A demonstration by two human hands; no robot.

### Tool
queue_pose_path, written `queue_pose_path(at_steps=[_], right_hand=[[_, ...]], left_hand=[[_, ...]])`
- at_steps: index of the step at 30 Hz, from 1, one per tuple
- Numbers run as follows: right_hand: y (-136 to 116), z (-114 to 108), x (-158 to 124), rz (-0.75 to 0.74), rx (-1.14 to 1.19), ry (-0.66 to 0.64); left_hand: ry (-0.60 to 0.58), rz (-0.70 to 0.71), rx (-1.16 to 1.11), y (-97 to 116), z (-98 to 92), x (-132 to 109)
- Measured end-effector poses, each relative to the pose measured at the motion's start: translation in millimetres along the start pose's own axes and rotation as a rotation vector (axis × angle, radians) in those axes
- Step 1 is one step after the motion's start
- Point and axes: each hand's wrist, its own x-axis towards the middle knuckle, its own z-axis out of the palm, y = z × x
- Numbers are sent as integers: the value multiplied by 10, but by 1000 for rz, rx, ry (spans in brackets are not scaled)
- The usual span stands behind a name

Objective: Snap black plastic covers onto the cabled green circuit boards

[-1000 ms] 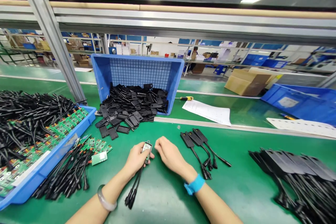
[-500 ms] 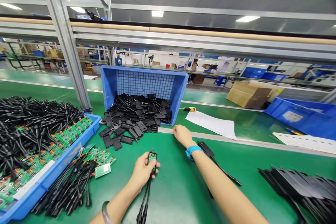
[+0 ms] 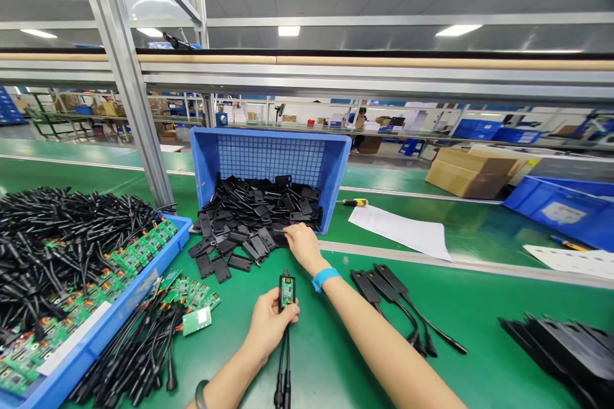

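My left hand (image 3: 273,323) grips a black plastic housing (image 3: 281,294) with a green circuit board (image 3: 288,291) lying face up in it. Two black cables (image 3: 283,364) hang from its lower end toward me. At the front of a heap of black plastic covers (image 3: 259,211), my right hand (image 3: 303,246) has its fingertips pinched on the edge of one cover; the grip is partly hidden. The heap spills out of a blue crate (image 3: 343,172) tipped on its side. Right of my right forearm lie three closed black housings with cables (image 3: 378,287).
A long blue tray (image 3: 119,307) at left holds circuit boards and black cables. Loose boards with cables (image 3: 192,294) lie beside it. More black housings (image 3: 570,345) are stacked at right. Beyond are a screwdriver (image 3: 355,202), white paper (image 3: 398,230), a cardboard box (image 3: 467,172) and a metal post (image 3: 127,77).
My right hand has moved left to the covers, and its arm now uncovers the closed housings. My left hand keeps the housing, its thumb lower on the board. The view has shifted slightly.
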Motion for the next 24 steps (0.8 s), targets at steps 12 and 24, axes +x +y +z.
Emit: queue_pose_path(at_steps=[12,24], right_hand=[[-359,-527,-1202,377,944,34],[-404,-468,-1445,435,992,-18]], left_hand=[[-122,-169,-149,146,23,-123],[-266,-166,-78,85,41,-123]])
